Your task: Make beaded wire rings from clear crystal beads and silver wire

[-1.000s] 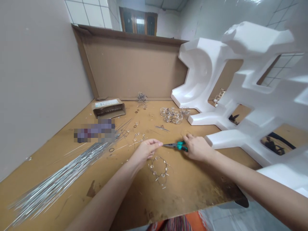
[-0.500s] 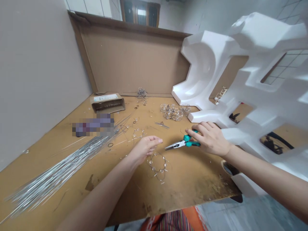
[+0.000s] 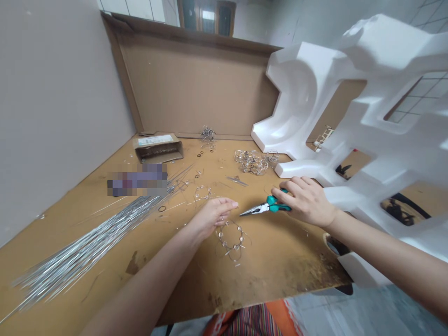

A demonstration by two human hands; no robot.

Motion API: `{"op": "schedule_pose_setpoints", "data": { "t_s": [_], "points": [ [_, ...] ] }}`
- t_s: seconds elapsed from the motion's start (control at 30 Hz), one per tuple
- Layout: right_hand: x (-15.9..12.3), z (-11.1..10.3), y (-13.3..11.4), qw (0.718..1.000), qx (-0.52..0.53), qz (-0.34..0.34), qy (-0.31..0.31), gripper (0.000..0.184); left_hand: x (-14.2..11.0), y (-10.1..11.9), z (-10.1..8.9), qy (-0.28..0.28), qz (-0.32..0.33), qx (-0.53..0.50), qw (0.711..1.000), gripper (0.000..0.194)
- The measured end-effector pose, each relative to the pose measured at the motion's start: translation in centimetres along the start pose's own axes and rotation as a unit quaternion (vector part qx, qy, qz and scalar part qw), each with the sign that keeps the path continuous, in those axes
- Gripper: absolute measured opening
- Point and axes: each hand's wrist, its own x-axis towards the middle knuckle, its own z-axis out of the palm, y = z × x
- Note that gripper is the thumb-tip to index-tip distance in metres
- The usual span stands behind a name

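Observation:
My right hand [image 3: 304,200] is shut on needle-nose pliers [image 3: 268,207] with teal handles, their steel jaws pointing left. A small gap separates the jaw tips from my left hand [image 3: 213,217], whose fingers curl together above the board. Whether those fingers pinch a thin wire, I cannot tell. Just below my left hand lies a wire ring threaded with clear beads [image 3: 229,238]. A smaller beaded wire piece [image 3: 203,191] sits beyond my fingers, and a black rubber ring [image 3: 162,208] lies to their left.
A long bundle of silver wire rods [image 3: 94,238] lies across the tan work board [image 3: 266,266]. Farther back are wire tangles [image 3: 252,162], a wire ball [image 3: 208,135] and a cardboard box [image 3: 158,149]. White moulded foam packing [image 3: 315,116] rises at right, beside a cardboard backing sheet [image 3: 196,88].
The pliers have moved right, away from my left hand, and my right hand has shifted its hold on the handles. The view has tilted slightly. My left hand has barely moved.

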Motion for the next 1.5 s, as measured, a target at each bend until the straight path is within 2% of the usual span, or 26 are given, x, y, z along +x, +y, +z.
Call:
{"op": "schedule_pose_setpoints", "data": {
  "t_s": [0.1,0.17,0.23,0.3,0.37,0.57,0.73,0.8,0.93,1.07,1.27,1.5],
  "points": [
    [0.1,-0.2,-0.2,0.999,0.042,0.010,-0.030,0.024,0.1,-0.1,0.1,0.024,0.012,0.012,1.000,0.028],
    [0.4,-0.4,-0.3,0.992,0.086,0.032,-0.084,0.025,0.1,-0.2,0.5,0.061,0.032,0.038,0.997,0.029],
    [0.9,-0.8,-0.2,0.970,0.146,0.075,-0.178,0.026,0.1,-0.4,1.0,0.108,0.056,0.064,0.990,0.030],
    [1.4,-1.2,0.1,0.934,0.204,0.114,-0.269,0.023,0.1,-0.6,1.4,0.136,0.079,0.077,0.985,0.030],
    [1.7,-1.6,0.5,0.913,0.233,0.130,-0.307,0.018,0.2,-0.6,1.5,0.134,0.085,0.079,0.984,0.029],
    [1.6,-2.5,2.0,0.932,0.194,0.126,-0.277,0.014,-0.1,0.6,-0.2,0.037,0.049,0.147,0.987,0.026],
    [1.3,-2.8,2.1,0.943,0.184,0.091,-0.261,0.016,-0.9,1.1,-0.7,-0.012,0.048,0.280,0.959,0.024],
    [1.2,-2.7,1.9,0.949,0.177,0.087,-0.247,0.020,-1.1,1.0,-0.7,-0.028,0.068,0.315,0.946,0.024],
    [1.1,-2.6,1.4,0.976,0.102,0.097,-0.168,0.030,-1.0,0.9,-0.8,0.018,0.120,0.345,0.931,0.025],
    [1.3,-2.8,1.2,0.992,-0.022,0.081,-0.091,0.033,-0.5,0.8,-1.0,0.021,0.091,0.297,0.950,0.023],
    [1.8,-3.0,0.0,0.996,-0.054,-0.033,-0.064,0.026,0.1,0.2,-1.2,0.015,0.070,0.235,0.969,0.022],
    [2.2,-2.3,-0.4,0.994,-0.062,-0.075,-0.043,0.022,0.2,0.1,-1.0,0.012,0.037,0.210,0.977,0.020]
  ]
}}
